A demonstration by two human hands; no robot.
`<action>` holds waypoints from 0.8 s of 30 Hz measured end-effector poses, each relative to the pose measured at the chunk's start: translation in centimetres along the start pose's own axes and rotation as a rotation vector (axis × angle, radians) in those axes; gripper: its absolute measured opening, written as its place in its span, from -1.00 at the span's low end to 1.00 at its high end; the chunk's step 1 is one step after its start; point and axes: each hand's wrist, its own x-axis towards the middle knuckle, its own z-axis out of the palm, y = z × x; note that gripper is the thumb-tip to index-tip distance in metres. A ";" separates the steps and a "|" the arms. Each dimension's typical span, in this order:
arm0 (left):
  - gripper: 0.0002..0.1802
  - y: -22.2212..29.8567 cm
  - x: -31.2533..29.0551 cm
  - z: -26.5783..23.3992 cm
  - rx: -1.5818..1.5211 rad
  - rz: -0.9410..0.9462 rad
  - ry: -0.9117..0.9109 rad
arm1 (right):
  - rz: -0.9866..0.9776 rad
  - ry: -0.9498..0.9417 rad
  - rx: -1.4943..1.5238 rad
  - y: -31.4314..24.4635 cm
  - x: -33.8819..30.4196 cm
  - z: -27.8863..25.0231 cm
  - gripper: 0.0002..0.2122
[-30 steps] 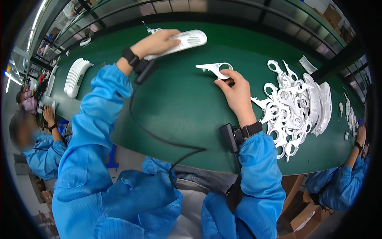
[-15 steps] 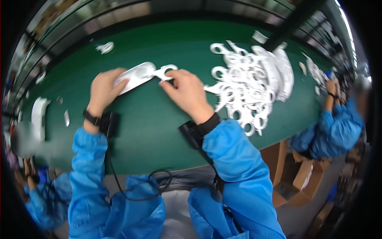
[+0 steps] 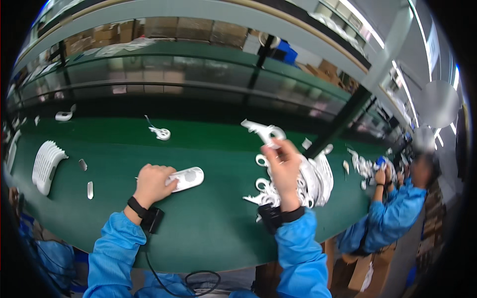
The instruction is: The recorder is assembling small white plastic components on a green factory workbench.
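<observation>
Just now drew the white ring-ended part (image 3: pixel 257 129) away from the white oblong cover (image 3: pixel 191 179), after holding it against or just beside the cover's end half a second earlier. Raised it with the right hand (image 3: pixel 285 166) above the green table (image 3: pixel 223 223), to a spot seen past the heap of similar parts (image 3: pixel 267 197). Pinched it narrowly between thumb and fingers, with the ring by the fingertips and the pointed end turned left; could not make out the exact contact for blur. Kept the left hand (image 3: pixel 154 184) closed over the left end of the cover, leaving the perforated end bare and pointing right. Could not tell resting on the table from slightly lifted. Left the two pieces well apart, and so unjoined; to judge from that, broke off bringing one up to the other, with one piece in each hand and neither let go. Left untouched the ribbed cover (image 3: pixel 44 166) at far left, the small round part with a wire (image 3: pixel 160 133) beyond the left hand, and the curved panels (image 3: pixel 323 181) beside the heap.
</observation>
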 end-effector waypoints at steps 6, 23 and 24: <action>-0.76 -0.3 -2.1 0.2 0.009 0.022 0.026 | -0.530 0.158 -0.106 -12.2 19.6 0.2 -0.81; -0.76 -2.4 0.4 1.5 0.007 0.054 0.050 | -0.054 -0.478 -0.452 1.3 5.3 -6.1 -0.87; -0.77 -2.2 0.5 1.3 0.021 0.026 -0.005 | -0.013 -0.520 -0.502 2.7 2.3 -6.1 -0.88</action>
